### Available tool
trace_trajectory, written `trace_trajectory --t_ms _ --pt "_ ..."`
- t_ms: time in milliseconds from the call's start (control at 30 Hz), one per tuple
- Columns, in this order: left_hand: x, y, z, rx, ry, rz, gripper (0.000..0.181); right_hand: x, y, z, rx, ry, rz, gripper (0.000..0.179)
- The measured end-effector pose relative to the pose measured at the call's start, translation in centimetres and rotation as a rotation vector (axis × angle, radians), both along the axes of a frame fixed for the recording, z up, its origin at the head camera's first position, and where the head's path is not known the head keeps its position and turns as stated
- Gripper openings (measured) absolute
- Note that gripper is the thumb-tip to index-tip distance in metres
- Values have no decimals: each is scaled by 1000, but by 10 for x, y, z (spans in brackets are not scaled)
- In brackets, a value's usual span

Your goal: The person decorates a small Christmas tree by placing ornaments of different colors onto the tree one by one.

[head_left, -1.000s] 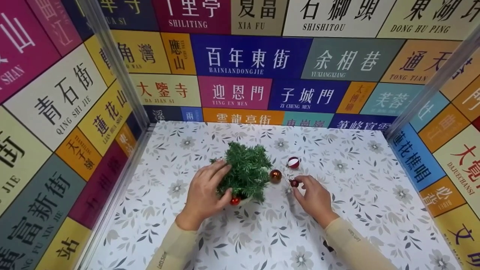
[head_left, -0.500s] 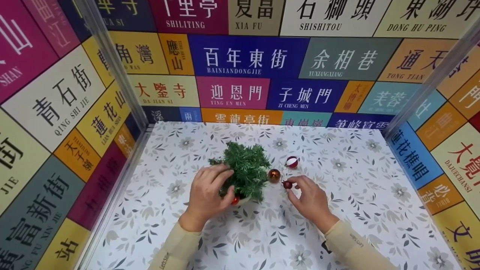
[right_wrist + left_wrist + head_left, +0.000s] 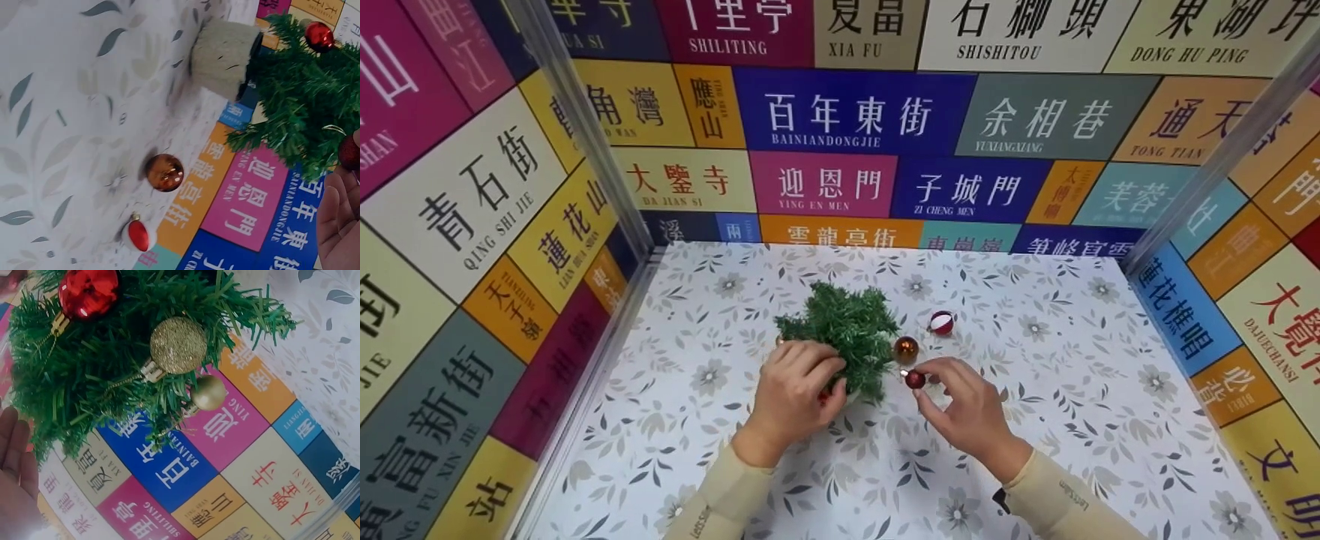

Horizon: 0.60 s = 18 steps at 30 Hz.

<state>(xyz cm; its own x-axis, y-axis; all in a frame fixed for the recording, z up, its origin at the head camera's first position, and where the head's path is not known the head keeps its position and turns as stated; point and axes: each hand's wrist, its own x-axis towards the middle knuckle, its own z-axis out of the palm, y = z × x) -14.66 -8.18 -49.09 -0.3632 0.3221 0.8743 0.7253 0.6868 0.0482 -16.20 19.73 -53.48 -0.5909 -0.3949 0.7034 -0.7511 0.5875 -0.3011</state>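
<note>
The right hand (image 3: 971, 411) pinches a dark red bauble (image 3: 915, 379), right of the small tree (image 3: 851, 330) on the surface (image 3: 1035, 442). The left hand (image 3: 796, 390) is at the tree's near left; whether it grips a branch, I cannot tell. Best to steady the tree and leave the bauble's thin loop (image 3: 334, 128) uncovered for hooking.

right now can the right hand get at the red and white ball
Probably yes: the red and white ball lies just beyond the right hand with nothing seen between them, though that hand holds a small dark red ornament.
</note>
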Motion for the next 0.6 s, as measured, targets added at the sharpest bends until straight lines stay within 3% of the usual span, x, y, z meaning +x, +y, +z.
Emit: trace_trajectory --t_ms 267,600 --pt "1 8 -1 -37 -22 -9 20 10 -14 12 -71 6 108 37" --pt "3 16 -7 -102 -68 7 26 15 -25 10 -116 24 242 41"
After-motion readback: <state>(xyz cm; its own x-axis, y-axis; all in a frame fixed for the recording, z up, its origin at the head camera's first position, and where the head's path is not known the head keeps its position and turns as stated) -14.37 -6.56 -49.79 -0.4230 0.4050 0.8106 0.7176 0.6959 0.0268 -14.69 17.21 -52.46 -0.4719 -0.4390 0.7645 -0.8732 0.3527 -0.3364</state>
